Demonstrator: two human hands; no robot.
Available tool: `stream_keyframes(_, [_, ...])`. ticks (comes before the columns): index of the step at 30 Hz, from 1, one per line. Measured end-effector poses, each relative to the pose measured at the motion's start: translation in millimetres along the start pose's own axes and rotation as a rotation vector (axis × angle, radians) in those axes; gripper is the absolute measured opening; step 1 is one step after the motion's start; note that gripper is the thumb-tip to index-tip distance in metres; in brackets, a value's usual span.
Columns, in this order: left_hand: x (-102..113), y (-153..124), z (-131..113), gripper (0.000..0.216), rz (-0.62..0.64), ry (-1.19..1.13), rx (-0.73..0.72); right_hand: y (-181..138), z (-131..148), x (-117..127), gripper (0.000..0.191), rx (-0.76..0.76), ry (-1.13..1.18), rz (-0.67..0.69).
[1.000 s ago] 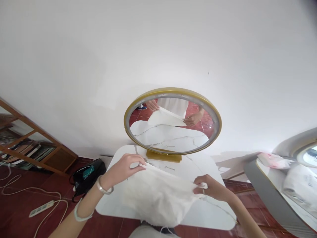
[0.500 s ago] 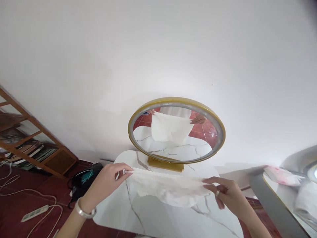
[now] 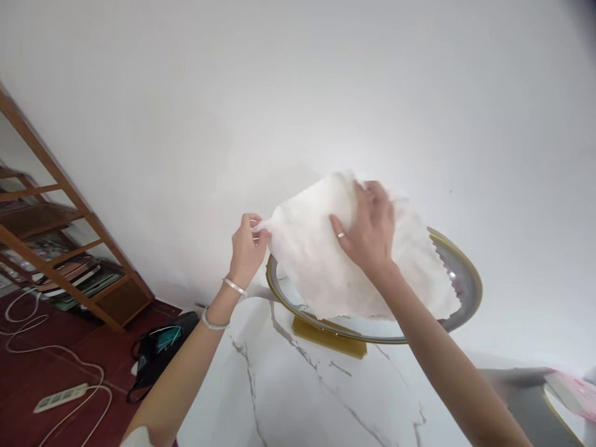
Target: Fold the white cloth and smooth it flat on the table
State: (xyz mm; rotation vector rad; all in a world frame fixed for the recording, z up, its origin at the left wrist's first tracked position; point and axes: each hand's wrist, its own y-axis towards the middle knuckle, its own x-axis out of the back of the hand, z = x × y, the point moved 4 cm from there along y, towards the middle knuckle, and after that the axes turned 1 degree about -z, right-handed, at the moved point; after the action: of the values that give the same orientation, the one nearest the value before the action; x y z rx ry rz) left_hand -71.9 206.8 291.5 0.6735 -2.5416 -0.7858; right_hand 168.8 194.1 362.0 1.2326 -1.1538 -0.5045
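A thin white cloth (image 3: 316, 267) with a wavy edge drapes over most of the round gold-rimmed mirror (image 3: 472, 273). Its left corner is pinched in the fingers of my left hand (image 3: 249, 245), just beyond the mirror's left rim. My right hand (image 3: 372, 233) lies on the cloth near the top of the mirror, thumb apart from the other fingers, whose tips are blurred. Below the cloth, the mirror's gold base (image 3: 328, 337) rests on a white marble-patterned tabletop (image 3: 298, 397). The mirror's upper rim and most of its glass are hidden.
A wooden shelf (image 3: 60, 167) with stacked items leans into view at left. On the red floor are a black bag (image 3: 158, 347), a white power strip (image 3: 60, 397) and loose cables. At lower right, a pink-and-white packet (image 3: 575, 391) sits on another surface. A white wall stands behind.
The cloth has gone from being stretched above the tabletop to covering the mirror. Both hands have risen; my right hand has left the cloth's right corner and moved inward. The view has shifted.
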Motion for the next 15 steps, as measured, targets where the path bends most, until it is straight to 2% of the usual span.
stream_keyframes(3, [-15,11,45,0.025,0.148,0.117,0.088,-2,14,-43,0.055,0.152,-0.036,0.238])
stream_keyframes(5, [-23,5,69,0.033,0.167,0.072,0.176,-13,24,-58,0.052,0.220,-0.028,0.340])
stream_keyframes(6, [-27,-1,76,0.037,0.137,-0.002,0.197,-19,29,-63,0.050,0.247,-0.015,0.379])
stream_keyframes(8, [-36,-16,83,0.038,0.061,-0.188,0.161,-28,36,-70,0.049,0.290,0.016,0.446])
stream_keyframes(10, [-48,-33,84,0.036,0.064,-0.326,0.080,-34,43,-76,0.054,0.334,0.056,0.510])
stream_keyframes(12, [-60,-49,88,0.042,0.138,-0.367,0.035,-43,50,-85,0.058,0.368,0.111,0.591])
stream_keyframes(15, [-69,-70,102,0.045,0.169,-0.305,0.006,-67,60,-104,0.049,0.350,0.251,0.767])
